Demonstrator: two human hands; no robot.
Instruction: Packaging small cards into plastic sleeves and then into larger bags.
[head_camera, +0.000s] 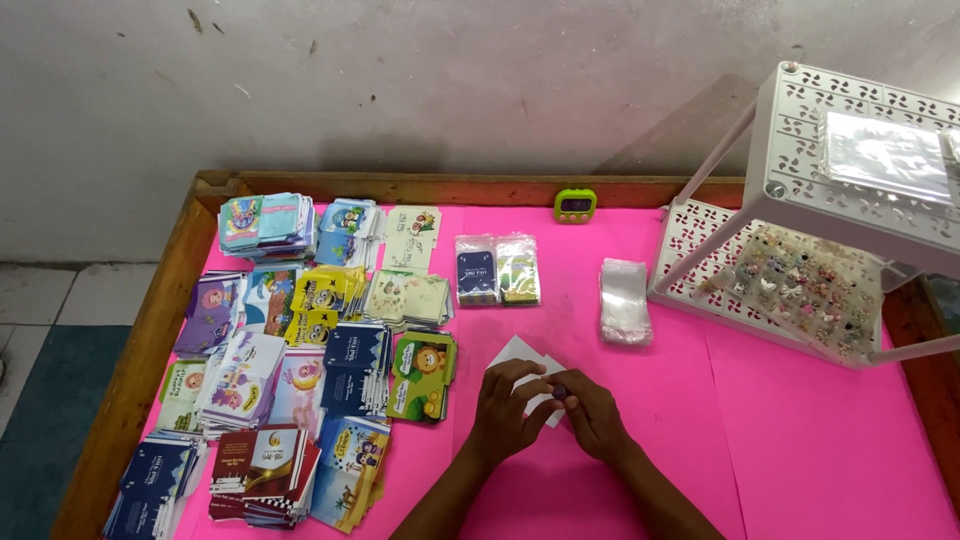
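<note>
Pinching a small dark thing (561, 391) together, the left hand (508, 410) and right hand (592, 412) rest over a white card (517, 353) on the pink table (800, 450). Card piles (300, 370) lie left of the card, clear bags (625, 300) beyond it.

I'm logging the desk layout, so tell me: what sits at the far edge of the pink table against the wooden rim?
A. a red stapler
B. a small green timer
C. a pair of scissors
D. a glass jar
B: a small green timer stands at the far rim of the pink table.
</note>
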